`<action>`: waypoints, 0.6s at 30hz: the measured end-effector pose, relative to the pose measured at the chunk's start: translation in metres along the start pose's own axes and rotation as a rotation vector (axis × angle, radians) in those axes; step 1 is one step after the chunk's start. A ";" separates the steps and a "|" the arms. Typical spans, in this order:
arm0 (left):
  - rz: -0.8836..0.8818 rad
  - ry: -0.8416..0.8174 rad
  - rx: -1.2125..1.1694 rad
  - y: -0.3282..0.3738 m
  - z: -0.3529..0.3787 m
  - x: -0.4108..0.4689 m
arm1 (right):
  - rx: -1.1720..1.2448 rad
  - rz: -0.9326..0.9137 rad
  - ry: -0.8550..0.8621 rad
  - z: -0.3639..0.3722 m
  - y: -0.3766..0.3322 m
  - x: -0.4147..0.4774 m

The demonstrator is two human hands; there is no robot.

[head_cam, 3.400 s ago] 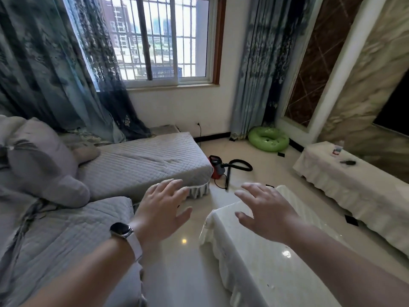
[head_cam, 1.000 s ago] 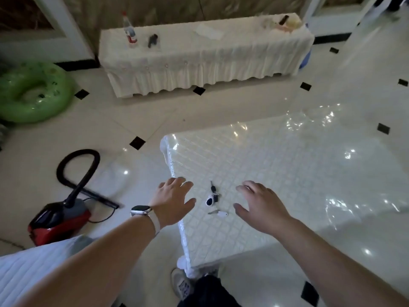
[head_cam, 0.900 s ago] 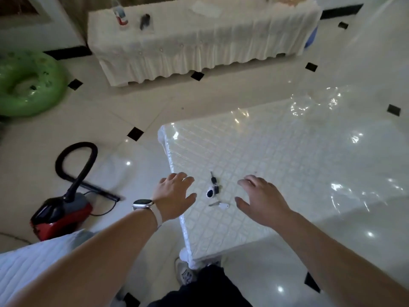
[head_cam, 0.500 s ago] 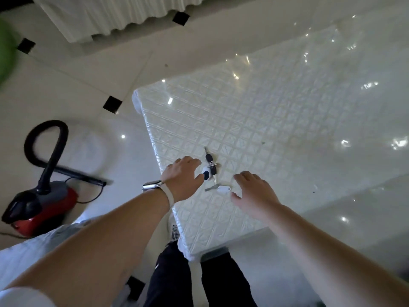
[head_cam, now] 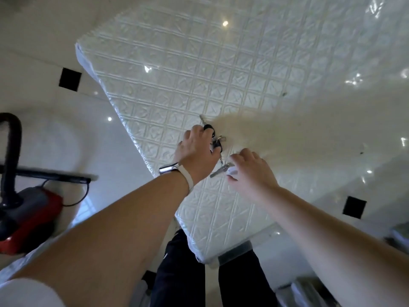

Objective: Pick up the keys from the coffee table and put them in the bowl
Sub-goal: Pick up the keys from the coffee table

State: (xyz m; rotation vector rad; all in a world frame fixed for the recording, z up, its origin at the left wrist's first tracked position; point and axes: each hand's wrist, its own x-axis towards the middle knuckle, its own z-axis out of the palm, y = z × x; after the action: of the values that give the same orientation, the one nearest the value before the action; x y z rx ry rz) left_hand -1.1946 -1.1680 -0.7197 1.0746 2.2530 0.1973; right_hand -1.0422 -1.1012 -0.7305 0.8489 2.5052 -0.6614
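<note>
Both hands now lowered onto keys [head_cam: 218,145]: left hand [head_cam: 197,151] clenched on fob end, right hand [head_cam: 250,171] pinching white-tagged end nearest table [head_cam: 177,74] edge (long axis running away from wearer).

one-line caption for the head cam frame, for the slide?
Both hands close on the keys lying on the quilted coffee table: left hand on the bunch, right hand at the white fob.

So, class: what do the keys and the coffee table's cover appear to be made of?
Keys: seemingly metal, silvery blades, with black and white heads, probably plastic. Coffee table cover: white quilted squares under what looks like clear glossy plastic, given its sharp glints.
</note>
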 end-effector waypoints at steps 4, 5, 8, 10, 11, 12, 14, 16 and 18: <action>0.036 0.052 0.035 -0.006 0.012 0.005 | 0.033 0.033 0.102 0.010 -0.003 0.005; 0.046 0.061 0.028 -0.007 0.014 0.006 | 0.044 0.037 0.118 0.013 -0.003 0.005; 0.063 0.088 -0.011 -0.011 0.019 0.006 | 0.074 0.026 0.150 0.021 -0.003 0.004; 0.046 0.099 -0.054 -0.012 0.022 0.006 | 0.111 0.028 0.173 0.024 -0.004 0.003; 0.032 0.100 -0.077 -0.011 0.023 0.007 | 0.133 0.029 0.187 0.025 -0.004 0.003; 0.017 0.098 -0.102 -0.010 0.025 0.007 | 0.159 0.029 0.203 0.027 -0.004 0.003; -0.022 0.101 -0.175 -0.006 0.026 0.009 | 0.224 0.037 0.227 0.029 -0.004 0.004; -0.066 0.101 -0.252 -0.002 0.024 0.010 | 0.298 0.053 0.230 0.029 -0.002 0.004; -0.084 0.093 -0.306 -0.002 0.025 0.009 | 0.387 0.061 0.242 0.027 -0.001 0.003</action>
State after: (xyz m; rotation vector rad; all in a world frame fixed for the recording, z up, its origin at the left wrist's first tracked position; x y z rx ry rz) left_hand -1.1856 -1.1662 -0.7442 0.8221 2.2516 0.5464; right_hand -1.0385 -1.1160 -0.7536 1.1993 2.5879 -1.1043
